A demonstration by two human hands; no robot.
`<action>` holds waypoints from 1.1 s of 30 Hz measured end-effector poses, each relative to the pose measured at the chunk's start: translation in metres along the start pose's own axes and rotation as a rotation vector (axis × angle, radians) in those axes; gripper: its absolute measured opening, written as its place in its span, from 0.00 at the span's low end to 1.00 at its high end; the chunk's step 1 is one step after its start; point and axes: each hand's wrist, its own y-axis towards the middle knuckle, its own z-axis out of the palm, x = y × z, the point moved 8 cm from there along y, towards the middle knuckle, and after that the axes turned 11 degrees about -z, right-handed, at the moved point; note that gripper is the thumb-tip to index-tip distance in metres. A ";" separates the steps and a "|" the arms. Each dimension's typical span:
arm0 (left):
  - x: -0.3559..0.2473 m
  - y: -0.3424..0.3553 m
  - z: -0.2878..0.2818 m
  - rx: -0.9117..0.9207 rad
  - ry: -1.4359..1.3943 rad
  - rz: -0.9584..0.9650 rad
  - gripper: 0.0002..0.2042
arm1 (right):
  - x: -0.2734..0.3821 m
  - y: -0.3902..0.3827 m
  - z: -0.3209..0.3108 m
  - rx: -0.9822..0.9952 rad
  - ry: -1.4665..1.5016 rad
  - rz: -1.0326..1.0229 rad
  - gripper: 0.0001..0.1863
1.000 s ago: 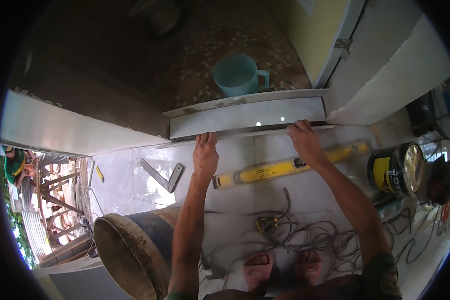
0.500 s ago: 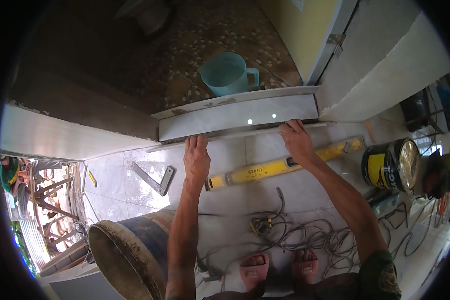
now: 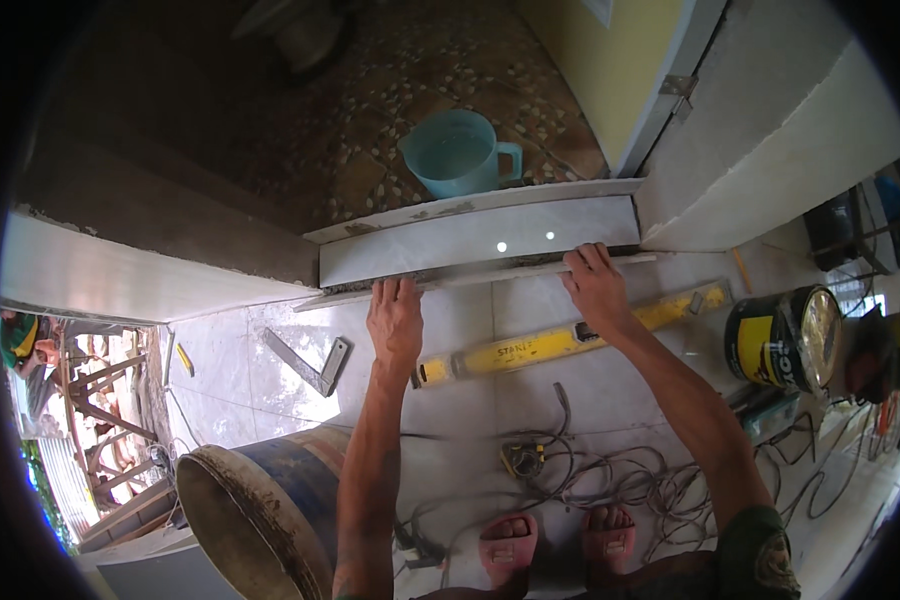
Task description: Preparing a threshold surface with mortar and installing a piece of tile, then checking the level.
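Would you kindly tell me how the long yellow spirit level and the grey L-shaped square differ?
The long yellow spirit level is straight, while the grey L-shaped square has two legs meeting at a corner. The level is longer than the square. Both lie on the pale tiled floor.

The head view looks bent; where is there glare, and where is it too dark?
Head view: straight edges curve and corners go black, fisheye-style; two white glare spots sit on the pale tile strip; strong light bleaches the floor beside the metal square; up and left of the blue pitcher, detail fades into darkness.
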 end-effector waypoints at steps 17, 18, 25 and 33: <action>0.000 0.017 0.007 0.029 0.038 0.031 0.06 | 0.004 0.020 0.001 0.086 -0.162 -0.172 0.10; 0.000 0.018 0.007 0.024 0.020 0.030 0.05 | 0.004 0.022 0.001 0.087 -0.156 -0.176 0.10; 0.000 0.023 0.012 0.046 0.028 0.030 0.05 | 0.002 0.024 0.002 0.079 -0.169 -0.185 0.11; 0.001 0.021 0.011 0.050 0.034 0.031 0.07 | 0.010 0.005 0.000 -0.047 -0.072 0.066 0.10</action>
